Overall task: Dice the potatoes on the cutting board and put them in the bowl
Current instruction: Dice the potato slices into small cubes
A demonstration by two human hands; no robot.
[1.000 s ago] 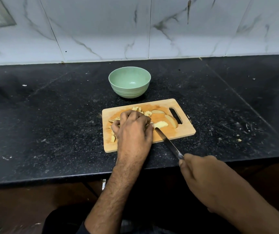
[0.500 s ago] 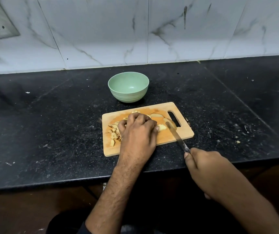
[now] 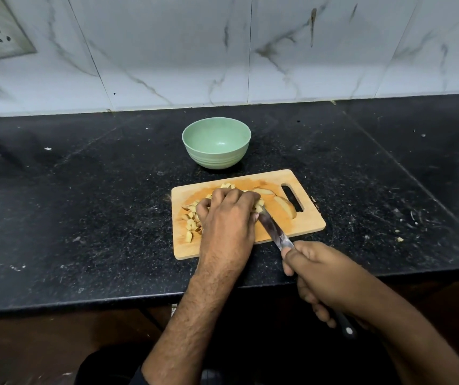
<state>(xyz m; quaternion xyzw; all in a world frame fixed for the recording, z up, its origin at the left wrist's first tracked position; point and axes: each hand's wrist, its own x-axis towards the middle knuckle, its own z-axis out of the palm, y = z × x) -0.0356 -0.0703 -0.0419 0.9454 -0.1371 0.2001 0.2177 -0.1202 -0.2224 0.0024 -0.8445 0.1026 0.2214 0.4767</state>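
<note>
Knife (image 3: 274,230) blade has swung back in against the left hand (image 3: 227,218); half a second ago it sat out by the right wedge, now its tip is tucked beside the knuckles at the piece being cut. Left hand is curled, fingers bent down over a potato piece mid-board, holding it; the piece itself is mostly hidden under the fingers. Right hand (image 3: 325,282) is wrapped round the knife handle at the counter edge. Dice (image 3: 191,222) lie piled at the left of the board (image 3: 310,225), a few more behind the knuckles. Two uncut wedges (image 3: 285,207) remain at right near the handle slot. Bowl (image 3: 217,141) is behind the board, apart from it, with nothing in it. Reads as the next cut starting: dicing partly done, wedges left, transfer to bowl not begun.
</note>
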